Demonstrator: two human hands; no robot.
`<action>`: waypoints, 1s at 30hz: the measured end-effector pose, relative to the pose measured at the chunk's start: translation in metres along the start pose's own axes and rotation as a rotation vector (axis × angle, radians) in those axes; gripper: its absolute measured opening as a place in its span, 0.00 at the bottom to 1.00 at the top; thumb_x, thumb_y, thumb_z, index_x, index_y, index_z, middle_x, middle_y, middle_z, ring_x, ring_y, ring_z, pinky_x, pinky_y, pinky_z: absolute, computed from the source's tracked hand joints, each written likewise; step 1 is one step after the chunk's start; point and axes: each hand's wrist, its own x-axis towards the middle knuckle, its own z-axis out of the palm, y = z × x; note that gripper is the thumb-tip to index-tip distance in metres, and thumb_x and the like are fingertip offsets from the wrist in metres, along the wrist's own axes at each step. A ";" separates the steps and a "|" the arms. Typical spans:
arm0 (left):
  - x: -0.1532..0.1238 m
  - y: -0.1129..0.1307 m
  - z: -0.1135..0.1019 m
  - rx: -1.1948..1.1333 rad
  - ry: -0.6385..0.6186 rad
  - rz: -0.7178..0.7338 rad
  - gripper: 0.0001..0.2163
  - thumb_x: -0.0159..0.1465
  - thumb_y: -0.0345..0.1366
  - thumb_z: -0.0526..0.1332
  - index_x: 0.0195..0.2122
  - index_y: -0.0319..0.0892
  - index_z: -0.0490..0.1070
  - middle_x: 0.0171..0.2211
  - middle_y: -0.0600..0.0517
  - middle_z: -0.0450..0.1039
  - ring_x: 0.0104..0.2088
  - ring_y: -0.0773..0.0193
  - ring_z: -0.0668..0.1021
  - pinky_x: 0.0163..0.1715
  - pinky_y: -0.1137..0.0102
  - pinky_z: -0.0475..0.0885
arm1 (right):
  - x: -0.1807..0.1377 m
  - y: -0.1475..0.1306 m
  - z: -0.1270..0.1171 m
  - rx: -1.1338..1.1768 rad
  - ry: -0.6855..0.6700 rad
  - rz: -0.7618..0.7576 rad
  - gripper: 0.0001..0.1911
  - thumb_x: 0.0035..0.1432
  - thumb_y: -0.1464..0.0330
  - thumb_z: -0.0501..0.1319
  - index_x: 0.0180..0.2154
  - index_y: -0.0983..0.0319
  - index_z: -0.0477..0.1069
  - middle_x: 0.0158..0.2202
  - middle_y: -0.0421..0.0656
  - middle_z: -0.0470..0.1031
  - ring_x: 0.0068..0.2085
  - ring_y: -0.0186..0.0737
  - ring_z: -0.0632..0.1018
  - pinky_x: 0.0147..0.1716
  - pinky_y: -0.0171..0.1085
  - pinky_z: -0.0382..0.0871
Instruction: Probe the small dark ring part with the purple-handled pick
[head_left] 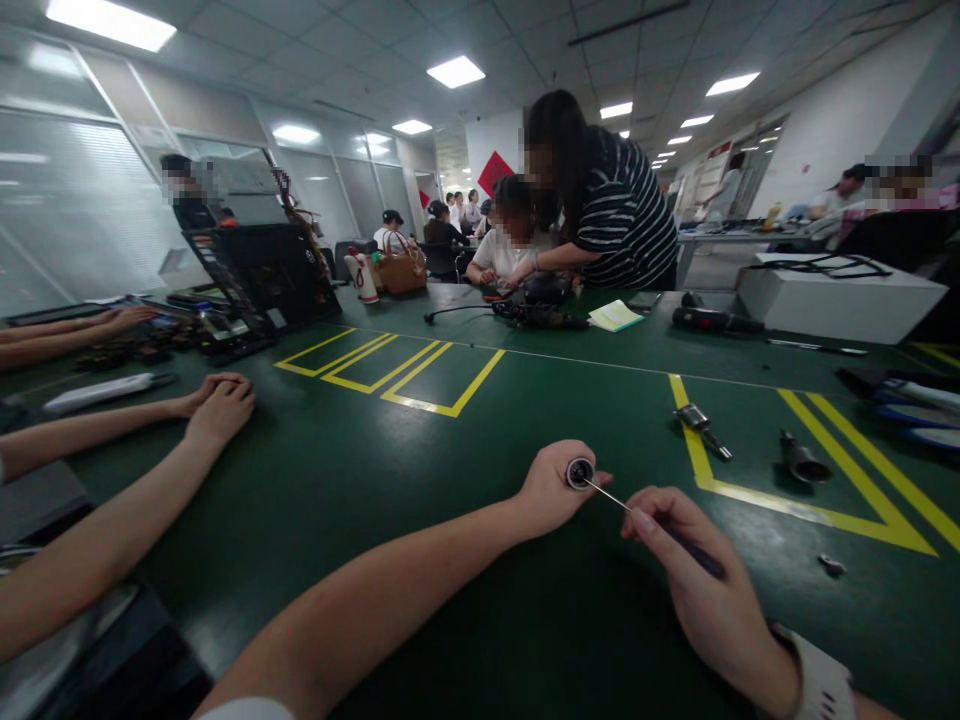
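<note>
My left hand [549,488] is closed around a round metal part [580,473], whose open end faces me and shows a dark inside. Between the fingers of my right hand [694,575] is a slim screwdriver [699,556] with a dark handle. Its thin shaft reaches left into the mouth of the part; the tip itself is hidden. To the right of my hands, a metal shaft piece [703,430] lies across a yellow tape line. Beside it is a dark cup-shaped metal part [805,461]. A small metal piece [831,565] lies nearer to me.
The green table [420,480] carries yellow tape outlines. Another person's clasped hands [217,408] rest at the left. Across the table are a power tool [536,312], a notepad [616,315], a dark cordless tool [716,318] and a white box [840,295]. Two people work behind them.
</note>
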 end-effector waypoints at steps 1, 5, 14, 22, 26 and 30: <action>0.000 0.000 0.000 0.013 0.000 -0.010 0.15 0.56 0.41 0.64 0.21 0.40 0.60 0.22 0.57 0.60 0.24 0.71 0.65 0.27 0.74 0.62 | 0.000 -0.001 0.000 0.001 0.008 0.000 0.07 0.59 0.61 0.59 0.32 0.56 0.70 0.31 0.40 0.69 0.36 0.41 0.69 0.36 0.39 0.63; 0.000 0.000 -0.002 0.039 -0.020 -0.019 0.14 0.57 0.40 0.63 0.22 0.40 0.61 0.23 0.57 0.62 0.24 0.71 0.65 0.27 0.74 0.63 | -0.001 -0.005 0.000 -0.002 -0.007 -0.003 0.09 0.59 0.60 0.59 0.31 0.57 0.70 0.31 0.40 0.69 0.35 0.42 0.69 0.34 0.39 0.63; 0.000 0.001 -0.002 0.155 -0.039 0.024 0.12 0.58 0.37 0.63 0.22 0.40 0.62 0.23 0.57 0.62 0.25 0.70 0.65 0.29 0.74 0.64 | 0.000 -0.002 -0.001 -0.017 0.017 0.007 0.09 0.59 0.60 0.58 0.31 0.57 0.71 0.30 0.41 0.70 0.34 0.42 0.70 0.34 0.40 0.64; 0.000 0.001 -0.002 0.197 -0.047 0.040 0.11 0.58 0.37 0.62 0.22 0.40 0.63 0.23 0.57 0.63 0.25 0.70 0.66 0.29 0.73 0.64 | 0.001 -0.002 0.000 -0.007 0.015 0.036 0.10 0.58 0.59 0.59 0.30 0.58 0.71 0.30 0.41 0.70 0.35 0.43 0.70 0.34 0.40 0.64; 0.000 0.002 -0.001 0.129 -0.036 0.030 0.13 0.56 0.37 0.64 0.21 0.40 0.61 0.22 0.57 0.61 0.24 0.70 0.65 0.27 0.74 0.62 | 0.001 0.001 0.000 0.008 0.019 0.008 0.09 0.59 0.60 0.59 0.30 0.57 0.70 0.30 0.40 0.69 0.35 0.42 0.70 0.35 0.40 0.64; 0.000 0.004 -0.001 0.061 -0.026 0.009 0.13 0.55 0.36 0.65 0.21 0.40 0.61 0.22 0.58 0.61 0.24 0.71 0.65 0.26 0.74 0.62 | 0.000 0.001 0.000 0.013 -0.006 -0.014 0.08 0.60 0.61 0.58 0.31 0.57 0.69 0.30 0.40 0.68 0.35 0.42 0.69 0.36 0.40 0.63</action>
